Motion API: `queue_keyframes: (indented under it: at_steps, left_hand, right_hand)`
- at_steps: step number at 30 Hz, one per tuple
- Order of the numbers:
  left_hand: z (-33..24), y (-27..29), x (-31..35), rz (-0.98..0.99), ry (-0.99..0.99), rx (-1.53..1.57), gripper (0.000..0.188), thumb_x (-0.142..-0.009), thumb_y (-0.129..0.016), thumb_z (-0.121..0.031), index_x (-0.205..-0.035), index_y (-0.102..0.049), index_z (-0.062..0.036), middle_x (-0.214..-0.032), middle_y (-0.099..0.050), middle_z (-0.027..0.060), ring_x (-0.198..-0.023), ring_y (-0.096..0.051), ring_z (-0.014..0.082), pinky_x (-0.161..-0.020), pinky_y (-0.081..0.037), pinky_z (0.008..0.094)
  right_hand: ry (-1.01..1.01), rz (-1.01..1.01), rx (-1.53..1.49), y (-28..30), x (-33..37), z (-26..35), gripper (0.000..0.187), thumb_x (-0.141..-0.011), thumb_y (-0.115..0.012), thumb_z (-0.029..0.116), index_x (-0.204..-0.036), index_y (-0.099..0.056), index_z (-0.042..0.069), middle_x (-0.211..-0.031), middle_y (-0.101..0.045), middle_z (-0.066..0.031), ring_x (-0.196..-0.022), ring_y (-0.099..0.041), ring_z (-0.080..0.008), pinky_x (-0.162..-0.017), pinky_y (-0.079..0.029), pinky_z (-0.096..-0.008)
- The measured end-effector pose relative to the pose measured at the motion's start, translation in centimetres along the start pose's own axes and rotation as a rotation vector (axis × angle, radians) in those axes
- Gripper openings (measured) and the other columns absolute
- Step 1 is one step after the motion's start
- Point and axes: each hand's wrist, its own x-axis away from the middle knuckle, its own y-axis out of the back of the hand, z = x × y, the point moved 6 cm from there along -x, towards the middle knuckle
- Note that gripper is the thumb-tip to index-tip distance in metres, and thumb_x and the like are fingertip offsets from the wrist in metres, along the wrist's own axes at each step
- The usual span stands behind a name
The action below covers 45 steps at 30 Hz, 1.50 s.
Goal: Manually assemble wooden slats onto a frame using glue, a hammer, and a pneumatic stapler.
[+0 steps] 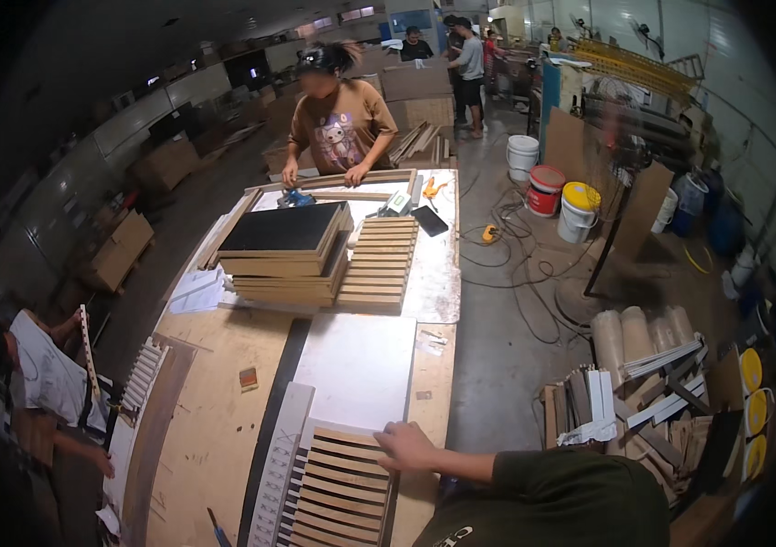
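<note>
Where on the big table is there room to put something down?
The wood between the brown board and the dark strip is mostly bare; just watch the small orange box. The white panel between the black-topped stack and the near slatted frame looks free too. It's crowded at the far end, around the phone and blue tool.

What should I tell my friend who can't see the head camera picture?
A right hand touches a slatted wooden frame on a long worktable. At the far end, another person stands behind stacked dark-topped panels.
</note>
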Motion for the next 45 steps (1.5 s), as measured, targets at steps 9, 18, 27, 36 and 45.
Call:
queue_keyframes:
  at_steps: [9, 18, 27, 36, 45]
  left_hand:
    - [4.7, -5.2, -3.0, -0.335, -0.005, 0.192, 0.037, -0.088, -0.053, -0.017, -0.116, -0.049, 0.0054, -0.114, -0.052, 0.0229, -0.105, -0.048, 0.0358, -0.093, -0.036, 0.0387]
    - [6.4, -5.5, -2.7, -0.336, 0.151, 0.495, 0.030, -0.086, -0.056, -0.009, -0.113, -0.053, 0.0036, -0.090, -0.053, 0.0117, -0.084, -0.053, 0.0204, -0.077, -0.043, 0.0291]
    - [5.3, -4.8, -2.0, -0.392, 0.075, 0.521, 0.030, -0.087, -0.056, -0.012, -0.115, -0.055, -0.0011, -0.084, -0.049, 0.0089, -0.074, -0.048, 0.0172, -0.068, -0.040, 0.0281]
    - [4.4, -5.0, -2.8, -0.329, 0.138, 0.365, 0.031, -0.087, -0.056, -0.013, -0.113, -0.054, 0.0019, -0.084, -0.048, 0.0094, -0.075, -0.048, 0.0185, -0.069, -0.040, 0.0280]
    - [-2.4, -0.5, -2.5, -0.294, 0.042, 0.384, 0.050, -0.089, -0.052, -0.035, -0.122, -0.049, 0.0030, -0.118, -0.051, 0.0260, -0.106, -0.050, 0.0379, -0.090, -0.040, 0.0391]
  right_hand:
    - [0.051, -0.066, -0.071, -0.9, -4.8, -2.5, 0.034, -0.073, -0.062, 0.038, -0.093, -0.066, 0.010, -0.081, -0.061, -0.0130, -0.076, -0.059, -0.0309, -0.066, -0.047, -0.0406]
    - [0.051, 0.203, -0.186, -1.0, -8.5, -1.3, 0.031, -0.069, -0.066, 0.032, -0.086, -0.068, 0.005, -0.078, -0.062, -0.0131, -0.072, -0.061, -0.0292, -0.067, -0.049, -0.0366]
    - [0.478, 0.043, 0.018, 0.9, -6.1, 3.2, 0.043, -0.076, -0.064, 0.029, -0.116, -0.054, 0.017, -0.119, -0.050, -0.0076, -0.110, -0.048, -0.0251, -0.088, -0.038, -0.0414]
    - [0.555, 0.213, 0.255, -0.6, -6.3, 3.7, 0.051, -0.077, -0.061, 0.028, -0.124, -0.045, 0.015, -0.135, -0.035, -0.0129, -0.126, -0.031, -0.0378, -0.097, -0.029, -0.0581]
    - [0.406, 0.236, 0.161, -2.3, -6.2, 1.9, 0.047, -0.075, -0.058, 0.026, -0.121, -0.051, 0.017, -0.139, -0.031, -0.0112, -0.133, -0.018, -0.0357, -0.102, -0.015, -0.0619]
